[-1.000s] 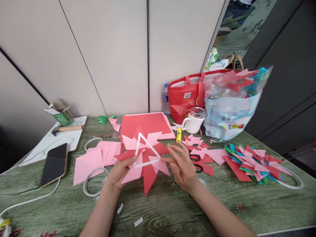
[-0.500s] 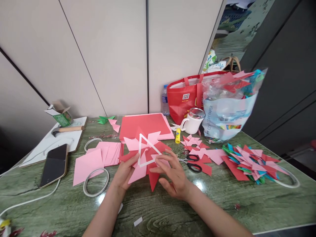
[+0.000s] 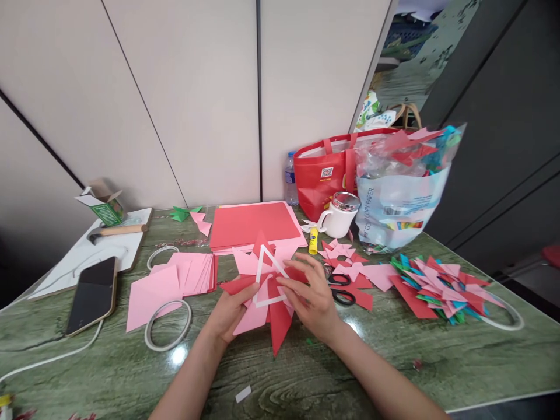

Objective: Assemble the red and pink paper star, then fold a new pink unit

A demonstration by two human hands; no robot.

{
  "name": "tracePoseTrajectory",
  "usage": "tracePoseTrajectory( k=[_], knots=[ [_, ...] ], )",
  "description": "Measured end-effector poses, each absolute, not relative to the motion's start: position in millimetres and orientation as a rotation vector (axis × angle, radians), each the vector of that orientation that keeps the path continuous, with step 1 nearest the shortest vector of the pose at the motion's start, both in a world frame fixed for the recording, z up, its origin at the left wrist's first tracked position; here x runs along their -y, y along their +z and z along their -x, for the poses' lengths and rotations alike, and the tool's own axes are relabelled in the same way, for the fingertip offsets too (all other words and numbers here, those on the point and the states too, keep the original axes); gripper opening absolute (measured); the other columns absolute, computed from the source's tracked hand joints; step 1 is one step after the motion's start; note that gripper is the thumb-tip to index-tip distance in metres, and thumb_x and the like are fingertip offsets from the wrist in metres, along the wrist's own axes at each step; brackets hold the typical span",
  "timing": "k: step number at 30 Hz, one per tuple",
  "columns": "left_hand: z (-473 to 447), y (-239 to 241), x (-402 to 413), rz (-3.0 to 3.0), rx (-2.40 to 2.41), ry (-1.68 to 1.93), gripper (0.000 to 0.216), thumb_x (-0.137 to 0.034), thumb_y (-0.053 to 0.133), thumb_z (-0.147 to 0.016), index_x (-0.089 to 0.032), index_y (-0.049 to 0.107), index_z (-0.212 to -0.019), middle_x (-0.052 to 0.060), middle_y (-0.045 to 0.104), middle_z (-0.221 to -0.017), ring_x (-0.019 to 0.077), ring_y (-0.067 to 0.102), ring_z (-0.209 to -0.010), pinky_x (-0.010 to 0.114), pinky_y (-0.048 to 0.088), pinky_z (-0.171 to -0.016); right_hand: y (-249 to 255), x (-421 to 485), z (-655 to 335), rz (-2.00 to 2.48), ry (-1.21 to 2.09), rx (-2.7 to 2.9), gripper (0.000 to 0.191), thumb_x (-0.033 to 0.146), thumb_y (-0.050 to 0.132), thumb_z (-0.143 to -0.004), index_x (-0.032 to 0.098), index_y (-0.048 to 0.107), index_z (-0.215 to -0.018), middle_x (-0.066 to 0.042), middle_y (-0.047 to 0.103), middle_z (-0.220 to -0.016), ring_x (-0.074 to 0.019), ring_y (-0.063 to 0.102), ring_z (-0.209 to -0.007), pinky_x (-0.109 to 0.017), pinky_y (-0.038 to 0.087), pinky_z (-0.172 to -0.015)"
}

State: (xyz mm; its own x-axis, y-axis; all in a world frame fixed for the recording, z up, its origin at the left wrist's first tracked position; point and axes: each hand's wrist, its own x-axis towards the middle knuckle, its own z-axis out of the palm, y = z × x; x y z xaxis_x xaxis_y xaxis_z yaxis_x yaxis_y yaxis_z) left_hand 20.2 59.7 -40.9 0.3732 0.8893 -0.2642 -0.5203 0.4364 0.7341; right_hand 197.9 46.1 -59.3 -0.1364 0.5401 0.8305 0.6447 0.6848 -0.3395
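Observation:
Pink and red folded pieces make up a many-pointed paper star (image 3: pixel 280 326), raised above the table in front of me. White tape strips (image 3: pixel 259 274) form a triangle on its upper face. My left hand (image 3: pixel 225 318) grips the star by its left side, thumb on top and the other fingers underneath. Over the right side lies my right hand (image 3: pixel 318 300), closed on the star with fingertips against the tape near the triangle's lower right; its thumb is hidden. Just right of that hand rest black-handled scissors (image 3: pixel 343 297), partly covered.
Pink paper squares (image 3: pixel 153 297), a tape roll (image 3: pixel 168 326) and a phone (image 3: pixel 91 294) lie left. Behind are red sheets (image 3: pixel 254 224), a glue stick (image 3: pixel 313 241) and a white mug (image 3: pixel 341 219). Folded paper pieces (image 3: pixel 441 286) are heaped right, below a plastic bag (image 3: pixel 400 204).
The star has shifted slightly right and toward me with both hands. My right hand has come in over its right side, and its thumb, seen before, is now hidden.

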Motion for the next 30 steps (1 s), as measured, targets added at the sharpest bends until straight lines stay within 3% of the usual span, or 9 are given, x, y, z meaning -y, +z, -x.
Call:
tracePoseTrajectory(
  k=[5,11,14,17,20,24,30],
  knots=[
    [-19,-44,-59,-0.634,-0.715,0.959,0.026,-0.015,0.075,-0.067,-0.014,0.066,-0.091,0.007,0.072,-0.09,0.0241,0.068,-0.082,0.036,0.051,-0.078,-63,-45,-194,1.028,-0.18,1.974,0.027,0.019,0.057,-0.082,0.031,0.063,-0.106,-0.005,0.049,-0.129,-0.0307,0.033,-0.127,-0.062,0.028,-0.098],
    [-20,-43,-58,-0.643,-0.699,0.962,0.03,-0.014,0.076,-0.064,-0.016,0.064,-0.092,0.006,0.072,-0.089,0.0238,0.068,-0.082,0.037,0.051,-0.078,-67,-47,-196,1.064,-0.089,1.749,0.028,0.018,0.056,-0.083,0.027,0.062,-0.108,-0.009,0.054,-0.121,-0.0296,0.041,-0.123,-0.058,0.034,-0.098],
    [-19,-39,-58,-0.657,-0.717,0.967,0.03,-0.014,0.077,-0.062,-0.016,0.065,-0.089,0.005,0.072,-0.086,0.0236,0.068,-0.079,0.035,0.052,-0.074,-68,-53,-201,1.18,0.189,1.485,0.032,0.025,0.061,-0.08,0.024,0.06,-0.112,-0.011,0.057,-0.117,-0.0283,0.052,-0.112,-0.052,0.043,-0.093],
    [-16,-37,-60,-0.674,-0.732,0.947,0.027,-0.015,0.078,-0.061,-0.016,0.065,-0.085,0.004,0.072,-0.082,0.0221,0.068,-0.074,0.032,0.052,-0.07,-67,-59,-208,1.209,0.776,1.185,0.049,0.033,0.068,-0.073,0.021,0.053,-0.118,-0.013,0.061,-0.115,-0.025,0.063,-0.094,-0.045,0.052,-0.081],
    [-12,-38,-62,-0.687,-0.746,0.942,0.026,-0.015,0.078,-0.061,-0.015,0.065,-0.084,0.004,0.072,-0.08,0.0209,0.068,-0.071,0.031,0.051,-0.067,-64,-63,-213,1.124,1.204,0.884,0.059,0.032,0.077,-0.062,0.018,0.054,-0.114,-0.011,0.066,-0.107,-0.0229,0.066,-0.091,-0.041,0.054,-0.08],
    [-10,-39,-63,-0.69,-0.772,0.936,0.026,-0.016,0.077,-0.062,-0.014,0.066,-0.086,0.006,0.072,-0.082,0.022,0.067,-0.074,0.033,0.051,-0.07,-58,-64,-217,1.038,1.401,0.671,0.057,0.023,0.084,-0.052,0.018,0.06,-0.103,-0.004,0.072,-0.088,-0.0167,0.068,-0.075,-0.03,0.055,-0.072],
    [-10,-37,-63,-0.717,-0.792,0.916,0.027,-0.018,0.079,-0.061,-0.014,0.067,-0.085,0.006,0.072,-0.085,0.0217,0.067,-0.077,0.032,0.051,-0.072,-56,-61,-216,0.985,1.46,0.681,0.036,0.02,0.085,-0.047,0.015,0.066,-0.077,0.001,0.07,-0.067,-0.0118,0.065,-0.06,-0.023,0.052,-0.061]
  ],
)
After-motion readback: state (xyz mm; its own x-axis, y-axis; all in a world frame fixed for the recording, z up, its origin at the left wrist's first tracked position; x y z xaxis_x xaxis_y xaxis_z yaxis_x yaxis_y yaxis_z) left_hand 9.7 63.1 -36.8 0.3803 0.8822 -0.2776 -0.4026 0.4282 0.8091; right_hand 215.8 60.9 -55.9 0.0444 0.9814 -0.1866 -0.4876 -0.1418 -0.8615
